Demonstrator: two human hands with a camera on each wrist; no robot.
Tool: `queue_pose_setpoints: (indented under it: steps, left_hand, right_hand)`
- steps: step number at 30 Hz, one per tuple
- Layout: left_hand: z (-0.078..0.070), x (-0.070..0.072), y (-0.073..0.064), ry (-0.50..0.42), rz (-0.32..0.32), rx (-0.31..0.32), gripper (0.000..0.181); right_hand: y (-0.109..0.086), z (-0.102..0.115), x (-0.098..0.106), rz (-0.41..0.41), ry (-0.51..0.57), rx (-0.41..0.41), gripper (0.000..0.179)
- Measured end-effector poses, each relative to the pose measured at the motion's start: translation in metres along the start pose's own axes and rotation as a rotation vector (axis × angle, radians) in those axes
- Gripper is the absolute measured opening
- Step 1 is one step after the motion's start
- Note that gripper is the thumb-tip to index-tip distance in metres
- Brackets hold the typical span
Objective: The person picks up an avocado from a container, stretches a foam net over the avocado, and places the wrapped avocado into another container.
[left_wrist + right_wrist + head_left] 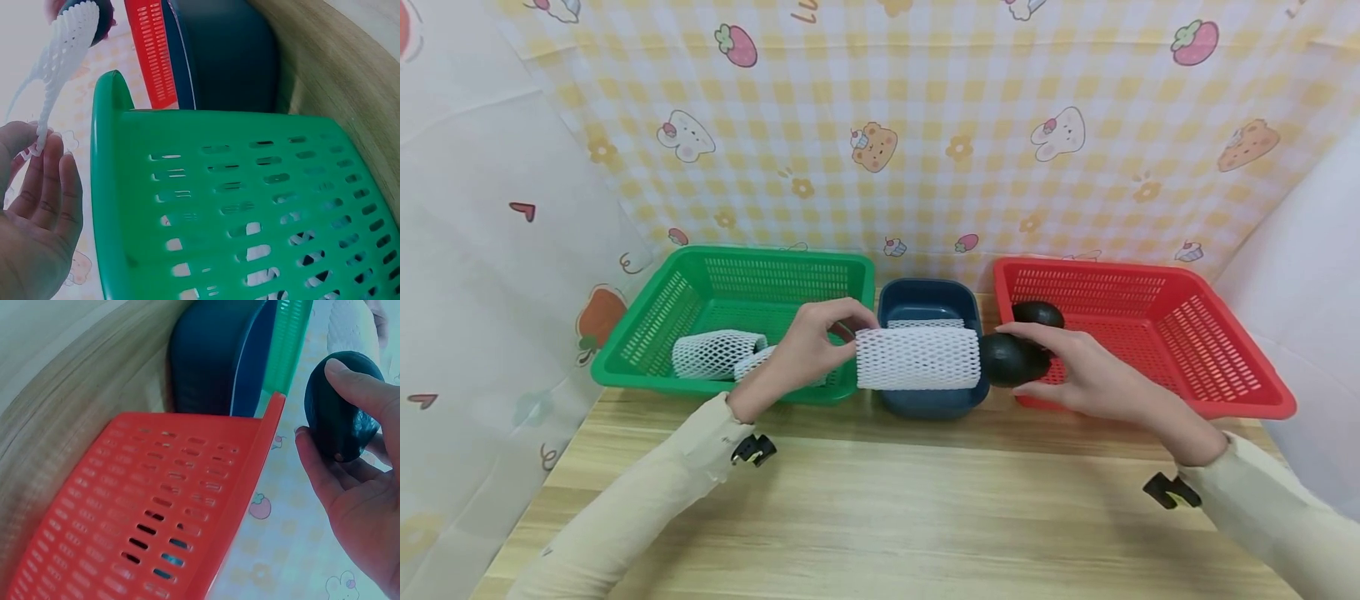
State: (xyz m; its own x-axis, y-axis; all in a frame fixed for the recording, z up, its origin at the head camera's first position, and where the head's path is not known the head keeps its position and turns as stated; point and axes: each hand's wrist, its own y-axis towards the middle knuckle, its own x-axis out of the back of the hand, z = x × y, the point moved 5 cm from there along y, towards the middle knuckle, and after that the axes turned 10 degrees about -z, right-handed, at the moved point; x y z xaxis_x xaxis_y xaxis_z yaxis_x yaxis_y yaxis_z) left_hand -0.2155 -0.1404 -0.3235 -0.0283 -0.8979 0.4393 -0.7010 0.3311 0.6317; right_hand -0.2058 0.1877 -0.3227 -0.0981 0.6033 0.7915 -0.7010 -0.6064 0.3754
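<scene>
My left hand [808, 350] pinches the left end of a white foam net sleeve [917, 358], its thumb and fingers on the rim in the left wrist view. At the sleeve's other end, my right hand [1086, 371] grips a dark avocado [1011, 360] with thumb and fingers around it. The avocado's tip meets the sleeve's right opening, and most of the fruit shows outside it. Both are held above a dark blue bin [931, 408], where another foam net [925, 323] shows behind the held sleeve.
On the left, a green basket [658, 275] contains white foam nets [711, 354], partly behind my left hand. The red basket [1232, 333] on the right has another avocado [1037, 314] near its left wall. All stand on a wooden table [880, 508] before a checked cloth.
</scene>
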Motion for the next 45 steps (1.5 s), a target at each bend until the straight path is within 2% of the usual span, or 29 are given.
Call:
queue_pose_setpoints:
  steps: [7, 19, 28, 35, 38, 45]
  left_hand:
    - [0.0, -0.002, 0.001, -0.003, -0.009, -0.017, 0.027]
    - [0.0, -0.004, 0.001, 0.022, -0.051, 0.002, 0.023]
    - [-0.002, -0.007, 0.003, -0.035, -0.106, 0.07, 0.024]
    - [0.0, -0.007, 0.003, -0.006, -0.137, 0.081, 0.023]
    - [0.0, -0.008, 0.003, -0.015, -0.128, 0.07, 0.022]
    - [-0.004, -0.01, 0.005, -0.039, -0.128, 0.001, 0.021]
  right_hand:
    - [0.004, 0.006, -0.004, 0.014, 0.027, -0.005, 0.081]
    - [0.007, 0.016, -0.01, 0.001, 0.006, 0.069, 0.083]
    - [0.006, 0.022, -0.018, -0.017, -0.028, 0.13, 0.085]
    - [0.005, 0.026, -0.024, -0.041, -0.033, 0.191, 0.087]
    - [0.005, 0.026, -0.025, -0.028, -0.017, 0.167, 0.087]
    - [0.006, 0.025, -0.023, 0.03, 0.051, 0.018, 0.081]
